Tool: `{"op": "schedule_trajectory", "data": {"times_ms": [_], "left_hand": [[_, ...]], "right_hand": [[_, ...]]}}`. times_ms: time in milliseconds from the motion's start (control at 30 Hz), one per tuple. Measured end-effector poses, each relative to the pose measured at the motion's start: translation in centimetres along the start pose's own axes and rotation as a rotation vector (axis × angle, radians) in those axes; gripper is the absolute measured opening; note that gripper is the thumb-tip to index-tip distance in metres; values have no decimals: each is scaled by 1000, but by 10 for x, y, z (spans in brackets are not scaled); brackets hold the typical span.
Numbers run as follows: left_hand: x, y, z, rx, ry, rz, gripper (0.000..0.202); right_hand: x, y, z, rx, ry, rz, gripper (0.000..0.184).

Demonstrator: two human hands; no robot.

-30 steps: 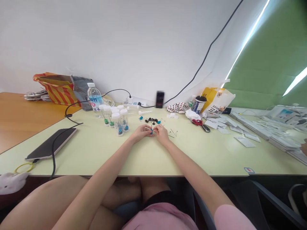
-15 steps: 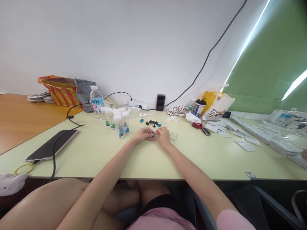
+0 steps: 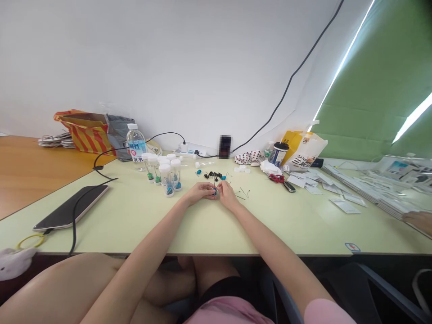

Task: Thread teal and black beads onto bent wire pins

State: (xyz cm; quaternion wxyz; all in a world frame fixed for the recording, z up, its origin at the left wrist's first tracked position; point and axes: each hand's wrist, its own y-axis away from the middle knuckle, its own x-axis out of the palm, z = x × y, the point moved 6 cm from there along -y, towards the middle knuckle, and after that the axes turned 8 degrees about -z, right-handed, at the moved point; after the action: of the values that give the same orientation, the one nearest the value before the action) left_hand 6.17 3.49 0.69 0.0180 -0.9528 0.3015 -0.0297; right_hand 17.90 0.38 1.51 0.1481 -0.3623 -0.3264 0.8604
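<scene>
We find the left hand point(image 3: 201, 192) and right hand point(image 3: 225, 195) drawn closer together over the pale green table point(image 3: 216, 234). The left fingers point(image 3: 209, 189) are closed on a small blue component point(image 3: 214, 192), held just above the table, near loose black parts point(image 3: 212, 173); whether the right fingers grip it we cannot tell. A co-worker's hand point(image 3: 416, 221) has come further in at the right edge.

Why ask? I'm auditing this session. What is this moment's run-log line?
left hand: at small blue wired component | right hand: at same component | nearby: white-capped clear vials, black parts
</scene>
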Motion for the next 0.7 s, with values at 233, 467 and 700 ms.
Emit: {"op": "schedule_trajectory", "data": {"times_ms": [233, 467, 700], "left_hand": [[0, 0, 1, 14, 8, 6, 31], [0, 1, 1, 17, 9, -2, 32], [-6, -1, 2, 29, 17, -53, 31]], "right_hand": [[-3, -1, -3, 5, 25, 8, 9], [-3, 2, -4, 52, 149, -7, 13], [-11, -1, 2, 35, 15, -25, 10]]}}
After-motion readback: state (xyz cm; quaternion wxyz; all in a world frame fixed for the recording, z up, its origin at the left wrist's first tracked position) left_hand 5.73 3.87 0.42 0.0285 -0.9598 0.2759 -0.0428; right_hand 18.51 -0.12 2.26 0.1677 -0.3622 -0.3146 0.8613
